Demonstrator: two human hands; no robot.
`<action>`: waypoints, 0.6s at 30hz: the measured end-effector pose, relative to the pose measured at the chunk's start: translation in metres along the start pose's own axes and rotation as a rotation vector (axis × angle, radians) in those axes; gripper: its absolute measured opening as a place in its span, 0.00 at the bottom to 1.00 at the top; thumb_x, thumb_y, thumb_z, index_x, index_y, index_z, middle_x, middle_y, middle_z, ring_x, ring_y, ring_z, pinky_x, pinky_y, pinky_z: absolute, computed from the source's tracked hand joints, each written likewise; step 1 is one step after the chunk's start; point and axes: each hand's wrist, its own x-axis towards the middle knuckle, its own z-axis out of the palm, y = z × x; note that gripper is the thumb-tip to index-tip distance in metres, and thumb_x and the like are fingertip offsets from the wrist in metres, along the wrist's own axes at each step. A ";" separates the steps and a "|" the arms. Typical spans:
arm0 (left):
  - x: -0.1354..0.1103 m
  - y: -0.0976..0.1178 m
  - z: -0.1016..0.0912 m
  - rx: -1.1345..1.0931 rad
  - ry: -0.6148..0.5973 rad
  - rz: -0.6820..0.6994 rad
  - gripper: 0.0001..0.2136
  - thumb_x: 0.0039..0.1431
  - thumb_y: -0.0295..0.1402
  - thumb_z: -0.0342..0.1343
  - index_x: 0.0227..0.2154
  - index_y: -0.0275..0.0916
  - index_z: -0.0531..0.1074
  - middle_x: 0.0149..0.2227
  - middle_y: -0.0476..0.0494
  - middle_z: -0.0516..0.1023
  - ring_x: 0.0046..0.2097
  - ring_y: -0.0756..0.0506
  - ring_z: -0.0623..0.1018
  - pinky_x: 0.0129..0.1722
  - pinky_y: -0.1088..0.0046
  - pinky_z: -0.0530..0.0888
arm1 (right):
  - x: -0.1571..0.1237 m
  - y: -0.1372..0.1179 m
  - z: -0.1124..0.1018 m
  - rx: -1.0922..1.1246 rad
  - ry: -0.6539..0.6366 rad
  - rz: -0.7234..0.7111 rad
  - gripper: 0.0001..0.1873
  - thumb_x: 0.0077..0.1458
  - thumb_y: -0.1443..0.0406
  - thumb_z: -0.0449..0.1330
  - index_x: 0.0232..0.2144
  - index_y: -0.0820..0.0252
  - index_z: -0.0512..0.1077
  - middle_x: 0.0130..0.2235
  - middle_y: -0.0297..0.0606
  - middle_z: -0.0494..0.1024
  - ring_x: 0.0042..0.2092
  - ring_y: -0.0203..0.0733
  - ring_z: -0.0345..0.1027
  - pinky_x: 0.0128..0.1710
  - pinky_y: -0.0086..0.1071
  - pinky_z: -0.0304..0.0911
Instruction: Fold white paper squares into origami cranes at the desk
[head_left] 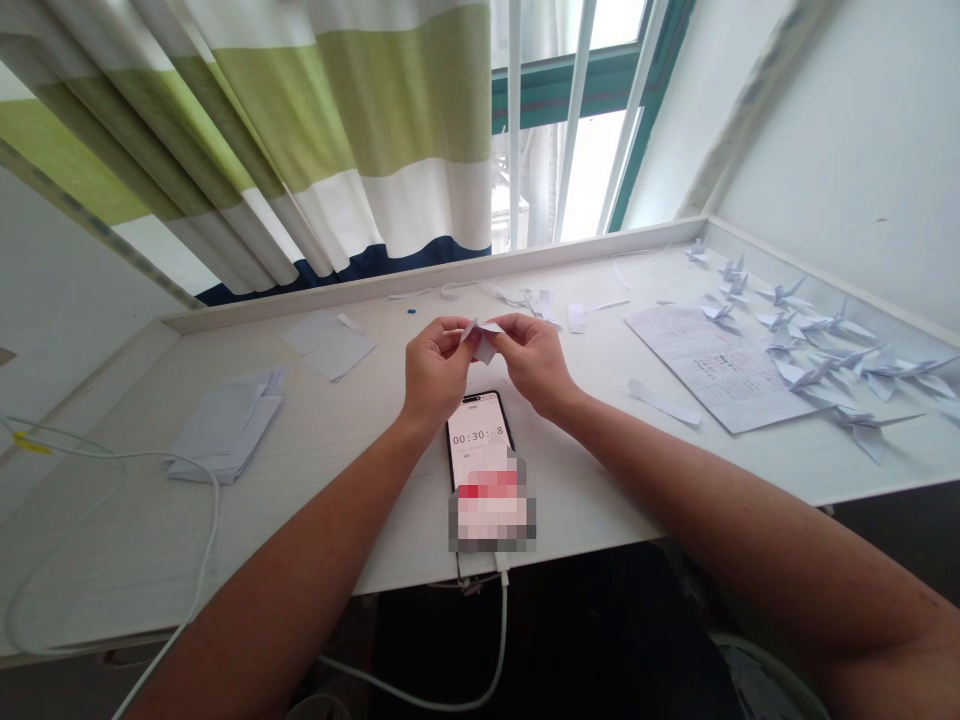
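Note:
My left hand and my right hand meet above the white table, and both pinch a small folded piece of white paper between their fingertips. The paper is partly folded, with a pointed flap sticking up. Directly below my hands lies a phone with a running timer on its screen.
A stack of white paper sheets lies at the left, with more squares behind. Several folded paper cranes sit at the right beside a printed sheet. Paper scraps lie near the window. White cables cross the left.

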 end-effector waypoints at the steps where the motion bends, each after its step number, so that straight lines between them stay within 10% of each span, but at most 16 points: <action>1: 0.000 0.001 0.000 0.006 -0.011 0.017 0.21 0.53 0.50 0.74 0.37 0.40 0.78 0.30 0.46 0.85 0.34 0.45 0.85 0.39 0.68 0.82 | 0.000 0.000 0.000 -0.002 0.000 -0.007 0.13 0.58 0.54 0.69 0.34 0.57 0.79 0.37 0.39 0.84 0.40 0.43 0.77 0.46 0.39 0.74; 18: -0.002 0.004 0.010 -0.012 0.062 0.077 0.09 0.57 0.38 0.70 0.35 0.40 0.78 0.29 0.48 0.83 0.31 0.49 0.80 0.35 0.71 0.78 | 0.001 0.000 0.002 0.068 -0.024 -0.047 0.11 0.57 0.56 0.69 0.36 0.57 0.80 0.36 0.37 0.84 0.38 0.42 0.78 0.44 0.39 0.76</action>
